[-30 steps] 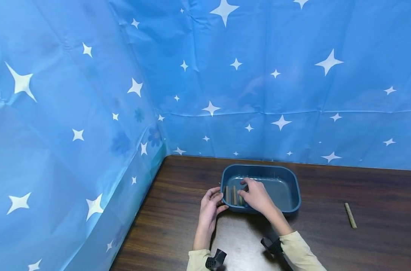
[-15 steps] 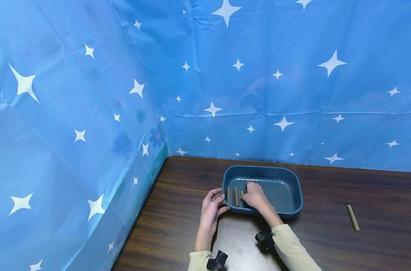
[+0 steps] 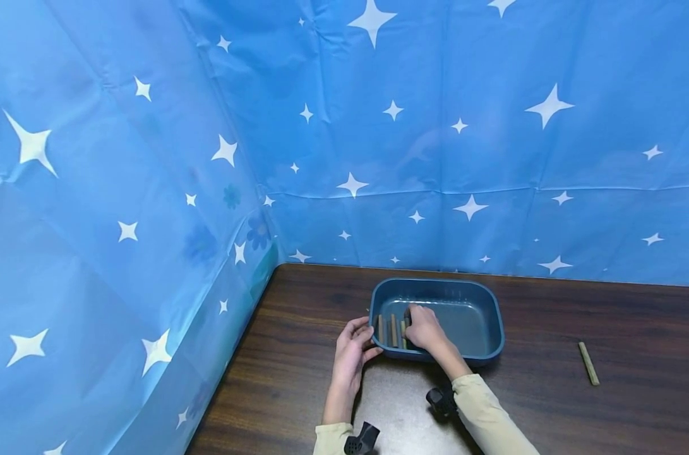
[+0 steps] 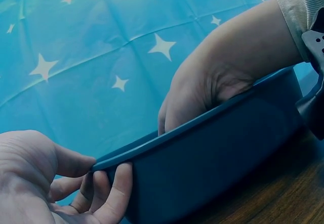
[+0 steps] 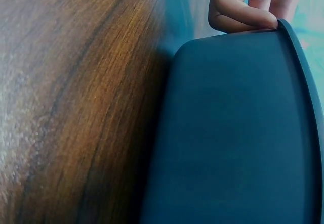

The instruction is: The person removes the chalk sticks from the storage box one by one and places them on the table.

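Note:
A dark blue rectangular plastic basin (image 3: 494,319) stands on the table near its back edge. Inside, along its left end, several short greenish-brown sticks (image 3: 393,330) lie side by side. My left hand (image 3: 352,354) holds the basin's left end; in the left wrist view its thumb is at the rim and the other fingers bend against the outer wall. My right hand (image 3: 426,328) reaches over the front rim, fingers curled downward beside the rightmost stick. Its fingertips are hidden by the hand itself and, in the left wrist view, by the basin wall; I cannot tell whether they pinch a stick.
One more greenish stick (image 3: 588,363) lies alone on the dark wood table (image 3: 537,404), well right of the basin. Behind and to the left hangs a blue sheet (image 3: 401,151) with white stars. Black wrist cameras (image 3: 442,402) sit at both sleeves.
My right hand has gone from spread thumb and finger over the sticks to curled fingers lower in the basin. My left hand has kept its hold on the basin's left end.

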The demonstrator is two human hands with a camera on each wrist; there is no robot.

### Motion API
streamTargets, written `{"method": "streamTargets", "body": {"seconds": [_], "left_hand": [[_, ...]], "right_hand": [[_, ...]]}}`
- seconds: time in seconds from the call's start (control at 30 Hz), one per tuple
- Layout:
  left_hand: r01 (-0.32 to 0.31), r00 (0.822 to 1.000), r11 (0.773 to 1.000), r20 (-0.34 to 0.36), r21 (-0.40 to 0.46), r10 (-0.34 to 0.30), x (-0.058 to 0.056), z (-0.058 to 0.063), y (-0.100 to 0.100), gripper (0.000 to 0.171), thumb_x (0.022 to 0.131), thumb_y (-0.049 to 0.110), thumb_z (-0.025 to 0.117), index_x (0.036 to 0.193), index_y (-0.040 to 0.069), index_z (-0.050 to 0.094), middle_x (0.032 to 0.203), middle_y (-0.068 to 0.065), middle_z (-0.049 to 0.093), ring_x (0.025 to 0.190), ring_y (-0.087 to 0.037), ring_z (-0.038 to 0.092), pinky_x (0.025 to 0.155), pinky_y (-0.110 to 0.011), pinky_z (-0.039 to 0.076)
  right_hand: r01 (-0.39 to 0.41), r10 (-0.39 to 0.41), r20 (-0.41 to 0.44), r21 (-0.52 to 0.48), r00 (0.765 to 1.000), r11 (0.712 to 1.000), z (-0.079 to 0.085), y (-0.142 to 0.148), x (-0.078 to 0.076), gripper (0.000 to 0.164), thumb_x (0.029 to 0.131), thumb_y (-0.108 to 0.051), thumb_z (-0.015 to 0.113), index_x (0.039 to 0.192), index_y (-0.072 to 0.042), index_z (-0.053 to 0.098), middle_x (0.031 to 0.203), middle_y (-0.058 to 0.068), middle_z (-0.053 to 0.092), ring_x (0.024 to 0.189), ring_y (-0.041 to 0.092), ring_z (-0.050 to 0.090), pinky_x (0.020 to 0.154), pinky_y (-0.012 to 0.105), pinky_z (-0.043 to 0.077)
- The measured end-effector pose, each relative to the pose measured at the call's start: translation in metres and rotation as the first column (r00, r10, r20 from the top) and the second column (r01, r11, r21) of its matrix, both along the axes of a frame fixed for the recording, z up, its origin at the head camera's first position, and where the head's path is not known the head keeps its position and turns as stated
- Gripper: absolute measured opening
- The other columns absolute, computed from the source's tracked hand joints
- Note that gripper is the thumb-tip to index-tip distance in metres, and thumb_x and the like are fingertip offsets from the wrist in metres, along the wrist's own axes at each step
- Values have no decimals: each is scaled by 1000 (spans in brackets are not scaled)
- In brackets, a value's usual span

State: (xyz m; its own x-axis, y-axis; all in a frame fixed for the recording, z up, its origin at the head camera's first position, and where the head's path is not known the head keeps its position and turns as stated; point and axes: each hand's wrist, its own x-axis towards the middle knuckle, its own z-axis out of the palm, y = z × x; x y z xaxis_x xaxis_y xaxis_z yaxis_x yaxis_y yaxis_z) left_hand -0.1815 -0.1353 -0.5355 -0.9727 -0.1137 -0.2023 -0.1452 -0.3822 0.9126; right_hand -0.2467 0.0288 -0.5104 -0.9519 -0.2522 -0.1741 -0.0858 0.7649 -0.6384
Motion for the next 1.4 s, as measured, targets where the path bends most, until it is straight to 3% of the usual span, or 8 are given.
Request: {"method": "streamTargets", "body": {"seconds": [0.27,0.5,0.77,0.9,1.1,1.4], "left_hand": [[4,1000,1000,-2,0,-4,-1,-1,2,36,102,2,56,135,-11,49,104,-11,59,81,-13,61,65,-24,58],[7,1000,1000,2,-4,-7,-1,-2,3,36,101,3,57,134,-10,50,105,-11,59,82,-14,62,65,-24,58],[10,1000,1000,-2,11,-10,-1,-3,1,34,101,1,57,131,-11,50,102,-11,59,80,-14,62,64,-25,59],[7,1000,1000,-2,7,-7,-1,-3,-1,33,101,1,57,131,-10,50,104,-11,58,80,-14,62,64,-26,60],[9,1000,1000,-11,7,-8,-2,-5,0,34,102,1,55,132,-11,49,105,-12,57,82,-15,62,64,-27,61],[8,1000,1000,-16,-4,-8,-2,-3,1,34,101,0,55,132,-11,49,104,-11,57,81,-15,62,64,-28,61]], "right_hand": [[-4,3,-45,-32,999,999,-1,3,0,27,85,6,77,109,7,66,102,19,69,85,29,62,71,40,55],[2,-12,-71,-147,997,989,0,10,3,27,80,12,74,106,6,72,88,14,70,73,22,63,64,38,56],[-42,19,-103,-224,995,974,7,23,8,30,83,14,70,112,7,73,80,10,72,75,22,70,65,37,57],[-22,7,-47,-312,999,950,13,32,11,32,87,12,70,118,7,72,88,12,74,78,23,71,63,36,58],[21,10,64,-465,998,885,23,52,14,36,92,9,68,128,9,66,102,22,72,86,28,72,67,43,63],[63,-16,92,-538,996,840,29,93,15,41,95,5,66,134,12,59,116,30,67,97,35,71,75,46,64]]}}
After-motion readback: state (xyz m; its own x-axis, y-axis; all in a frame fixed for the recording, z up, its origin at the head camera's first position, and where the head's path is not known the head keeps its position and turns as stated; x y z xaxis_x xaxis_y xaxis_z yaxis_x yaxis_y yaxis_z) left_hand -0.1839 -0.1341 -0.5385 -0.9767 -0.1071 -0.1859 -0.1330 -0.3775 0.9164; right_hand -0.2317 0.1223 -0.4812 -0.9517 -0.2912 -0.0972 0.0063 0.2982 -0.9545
